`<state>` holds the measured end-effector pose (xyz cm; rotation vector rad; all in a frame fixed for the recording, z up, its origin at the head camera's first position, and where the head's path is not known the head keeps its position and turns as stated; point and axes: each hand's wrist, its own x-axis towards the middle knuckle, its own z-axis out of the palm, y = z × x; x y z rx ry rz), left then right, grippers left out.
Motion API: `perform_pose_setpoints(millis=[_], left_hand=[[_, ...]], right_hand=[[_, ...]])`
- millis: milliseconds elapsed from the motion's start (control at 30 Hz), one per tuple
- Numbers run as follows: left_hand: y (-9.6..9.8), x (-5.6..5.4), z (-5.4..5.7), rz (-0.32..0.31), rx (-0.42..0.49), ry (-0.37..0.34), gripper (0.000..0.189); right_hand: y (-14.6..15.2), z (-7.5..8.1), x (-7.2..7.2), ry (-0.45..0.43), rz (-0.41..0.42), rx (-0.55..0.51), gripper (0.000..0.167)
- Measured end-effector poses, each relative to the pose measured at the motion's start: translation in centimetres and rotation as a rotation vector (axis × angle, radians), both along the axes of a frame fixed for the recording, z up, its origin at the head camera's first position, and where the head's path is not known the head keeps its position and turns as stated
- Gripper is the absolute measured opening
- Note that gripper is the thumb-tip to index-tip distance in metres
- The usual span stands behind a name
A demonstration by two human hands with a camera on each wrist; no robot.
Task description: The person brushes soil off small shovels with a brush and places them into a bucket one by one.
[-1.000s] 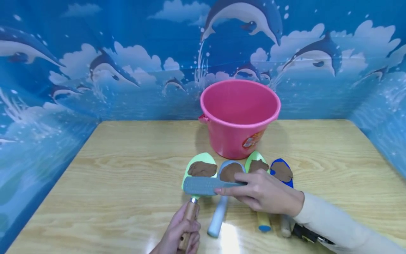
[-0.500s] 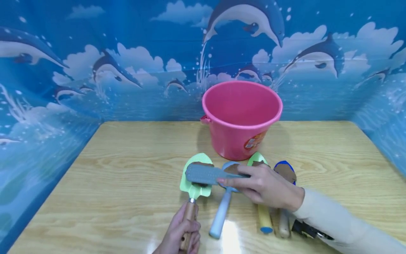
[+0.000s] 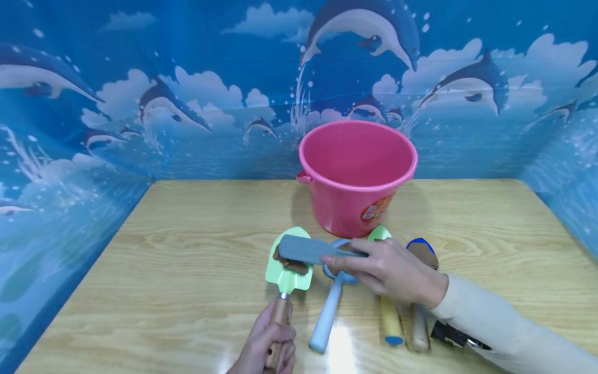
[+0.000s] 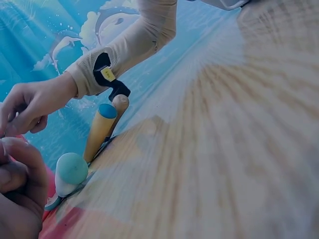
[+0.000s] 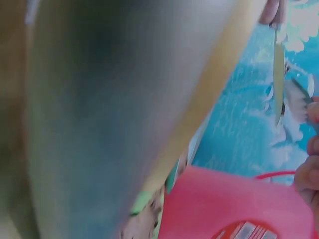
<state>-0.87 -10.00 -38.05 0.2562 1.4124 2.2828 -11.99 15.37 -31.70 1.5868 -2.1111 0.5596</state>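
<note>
My left hand (image 3: 265, 338) grips the wooden handle of a light green hand trowel (image 3: 288, 283), raised with its blade pointing away. Brown mud (image 3: 293, 266) lies on the blade. In my right hand (image 3: 397, 270), pinched between thumb and fingers, is a grey-blue brush (image 3: 301, 249); its pale bristles (image 5: 297, 102) show in the right wrist view. The brush lies across the blade over the mud, hiding part of it. In the left wrist view, the curled left fingers (image 4: 27, 169) are close up, with the right hand (image 4: 37, 104) beyond.
Right of the trowel lie a light blue shovel (image 3: 327, 317), a yellow-handled shovel (image 3: 390, 319) with a green blade, and a dark blue shovel (image 3: 422, 241), with mud on their blades. A pink bucket (image 3: 345, 210) stands behind them on the wooden table (image 3: 187, 270).
The brush has moved from the near end of the trowel's blade up over the mud, away from the person. The mud now looks broken and pushed about. The left hand keeps its grip.
</note>
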Motion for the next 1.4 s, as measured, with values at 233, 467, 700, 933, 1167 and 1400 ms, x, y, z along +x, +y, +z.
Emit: perform_pose_setpoints(millis=[233,467,700,933,1167,1400], left_hand=[[0.0,0.1,0.1,0.016,0.013,-0.042,0.023],[0.1,-0.1,-0.1,0.001,0.061,-0.037,0.015],[0.0,0.0,0.1,0.014,0.07,-0.067,0.017],[0.0,0.0,0.1,0.014,0.078,-0.053,0.015],[-0.2,0.0,0.0,0.029,0.089,-0.041,0.018],[-0.4,0.0,0.0,0.047,0.072,-0.016,0.027]], right_hand=[[-0.8,0.1,1.3,0.036,0.126,0.087,0.035],[-0.4,0.5,0.1,0.054,-0.035,0.078,0.037],[-0.8,0.1,0.8,0.05,0.094,0.097,0.035],[-0.3,0.1,0.0,0.03,-0.079,0.096,0.036],[-0.3,0.4,0.3,-0.007,-0.095,0.005,0.035],[-0.5,-0.1,0.3,0.011,-0.026,0.121,0.034]])
